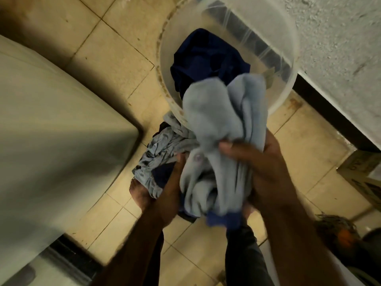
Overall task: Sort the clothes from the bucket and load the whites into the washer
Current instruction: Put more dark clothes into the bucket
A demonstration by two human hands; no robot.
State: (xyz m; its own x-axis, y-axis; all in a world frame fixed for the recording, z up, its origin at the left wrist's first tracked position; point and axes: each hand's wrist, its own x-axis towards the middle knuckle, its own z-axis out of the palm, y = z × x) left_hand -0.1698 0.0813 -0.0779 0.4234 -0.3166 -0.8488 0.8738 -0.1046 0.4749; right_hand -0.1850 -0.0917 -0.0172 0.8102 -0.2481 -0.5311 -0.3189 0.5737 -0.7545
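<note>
I judge the pale garment (218, 124), held just above the floor pile (160, 153) in front of the bucket (284, 65), could pass for white in this dim light, or its loose folds could slip. The right hand (257, 162) curls round its bunched middle. The left hand (173, 182) meets the lower folds with its fingers hidden, so I cannot tell its grip.

Cream floor tiles (115, 50); rough white wall (340, 38); cardboard box (362, 172).

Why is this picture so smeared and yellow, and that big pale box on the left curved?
Head view: motion blur smears the pale blue-grey cloth, the left hand and the right hand gripping it; the wide-angle lens bows the cream washer; dim warm light yellows the floor tiles.
</note>
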